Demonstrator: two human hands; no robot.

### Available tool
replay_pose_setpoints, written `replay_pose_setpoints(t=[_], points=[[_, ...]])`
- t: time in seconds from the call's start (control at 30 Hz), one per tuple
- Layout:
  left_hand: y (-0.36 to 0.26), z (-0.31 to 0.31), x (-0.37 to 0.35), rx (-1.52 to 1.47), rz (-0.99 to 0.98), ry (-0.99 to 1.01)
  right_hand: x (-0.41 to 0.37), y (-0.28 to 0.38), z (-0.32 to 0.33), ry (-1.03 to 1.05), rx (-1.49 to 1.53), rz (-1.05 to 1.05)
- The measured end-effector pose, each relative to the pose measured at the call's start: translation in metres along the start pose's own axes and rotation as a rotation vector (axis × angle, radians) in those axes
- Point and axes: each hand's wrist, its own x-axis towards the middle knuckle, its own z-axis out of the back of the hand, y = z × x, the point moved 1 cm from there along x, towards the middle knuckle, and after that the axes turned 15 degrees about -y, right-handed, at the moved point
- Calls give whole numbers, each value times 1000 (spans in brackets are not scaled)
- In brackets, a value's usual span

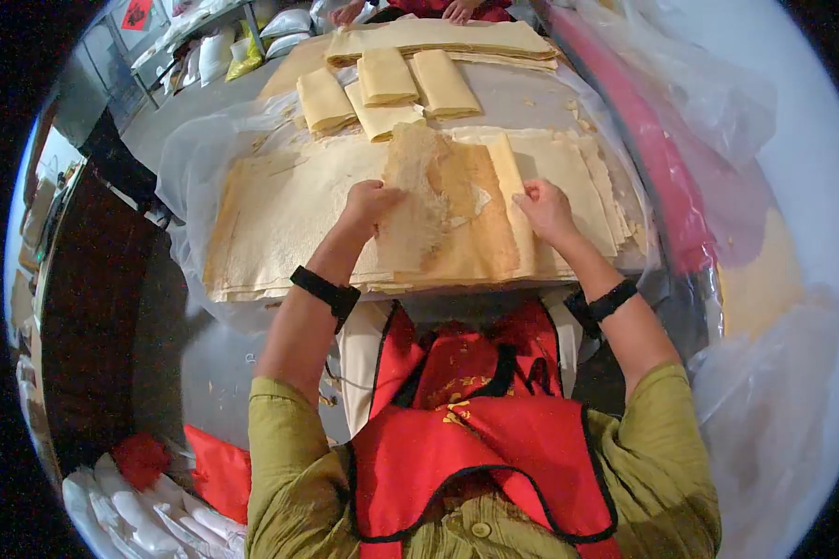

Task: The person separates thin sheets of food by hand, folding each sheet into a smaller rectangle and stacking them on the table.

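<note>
- Beyond the tabletop's left edge, a grey floor is bordered by a dark wooden panel; white sacks are piled past the far left corner.
- The tabletop is partly covered by clear plastic, which is draped over its left edge. Its right edge is flanked by a pink-red strip.
- Along the near edge, a broad stack of pale yellow sheets is spread; its margins are ragged.
- At the far edge, long sheets are layered, with another person's hands behind them.
- Above the near stack, around its middle, a thin sheet is held: pale and rough at left, amber at right, with a lighter patch and a narrow folded strip at its right side.
- Between both stacks, four folded bundles are grouped.
- The thin sheet's left edge is pinched by the left hand; its folded right side is gripped between the right hand's thumb and fingers.
</note>
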Motion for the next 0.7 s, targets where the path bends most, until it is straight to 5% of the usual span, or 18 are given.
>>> replay_pose_setpoints(t=[0.13,0.2,0.27,0.37,0.47,0.57,0.67,0.7], points=[[1,2,-6,494,-465,-270,-3,30,5,-94,-131,246],[-7,-1,-19,606,-425,-299,-7,47,4,31,-161,201],[-25,-3,-25,581,-542,-333,-6,56,-5,25,-296,439],[-41,-14,-34,450,-517,-230,-9,58,-20,-127,-189,570],[-52,-27,-36,215,-360,-29,5,62,-30,157,341,14],[-53,-46,-57,59,-329,86,21,84,-16,448,537,-503],[-35,-65,-67,-75,-368,196,27,106,-8,535,431,-284],[-29,-65,-63,209,-391,231,29,107,-8,551,360,-217]])
